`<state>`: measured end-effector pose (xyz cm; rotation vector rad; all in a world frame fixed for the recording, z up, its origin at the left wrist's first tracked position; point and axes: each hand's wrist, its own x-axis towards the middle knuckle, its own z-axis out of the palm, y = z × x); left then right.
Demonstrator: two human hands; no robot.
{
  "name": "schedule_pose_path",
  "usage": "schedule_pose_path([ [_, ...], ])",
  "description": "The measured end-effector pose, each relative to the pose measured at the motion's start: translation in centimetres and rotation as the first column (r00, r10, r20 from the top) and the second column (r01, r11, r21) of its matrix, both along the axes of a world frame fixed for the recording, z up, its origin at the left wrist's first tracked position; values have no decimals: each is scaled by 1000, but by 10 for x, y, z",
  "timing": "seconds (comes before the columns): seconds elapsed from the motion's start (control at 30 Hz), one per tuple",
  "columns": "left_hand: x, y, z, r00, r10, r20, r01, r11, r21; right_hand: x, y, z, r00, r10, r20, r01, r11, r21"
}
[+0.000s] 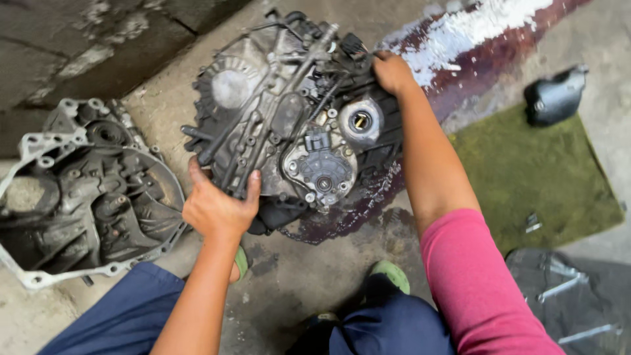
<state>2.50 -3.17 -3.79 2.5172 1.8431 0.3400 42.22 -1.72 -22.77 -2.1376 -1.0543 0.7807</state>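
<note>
A large, dirty grey gearbox (289, 118) sits on the concrete floor in the middle of the head view, with shafts, bolts and a round opening on top. My left hand (218, 204) grips its near lower edge, fingers curled over the casing. My right hand (392, 71) holds the far upper right edge, with the arm in a pink sleeve stretched across. Dark reddish oil (368, 197) is pooled under and beside the gearbox.
A separate bell housing (85, 190) lies to the left. A green mat (532, 171) lies at the right with a dark cover (555, 95) at its far edge and small bolts (532, 222). Metal tools (565, 286) rest on a dark sheet at lower right. My feet in green sandals (391, 273) are near the gearbox.
</note>
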Motion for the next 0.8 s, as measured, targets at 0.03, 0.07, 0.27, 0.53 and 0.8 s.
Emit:
schedule_pose_path([
  [0.03, -1, 0, 0, 1000, 16, 2, -16, 1000, 5, -1, -1, 1, 1000, -6, 20, 6, 1000, -5],
  [0.07, -1, 0, 0, 1000, 21, -2, -21, 1000, 1, -3, -3, 2, 999, -23, 33, 24, 1000, -19],
  [0.27, -2, 1, -1, 1000, 15, -26, -16, 1000, -2, -13, -14, 9, 992, -116, 45, 118, 992, -42],
  [0.53, -5, 2, 0, 1000, -5, -16, 6, 998, 58, -20, -16, 25, 996, -89, 12, 89, 995, -39],
  [0.8, -34, 13, 1, 993, -117, -27, 119, 988, 98, -42, -37, 11, 992, -120, -23, 120, 993, -2],
])
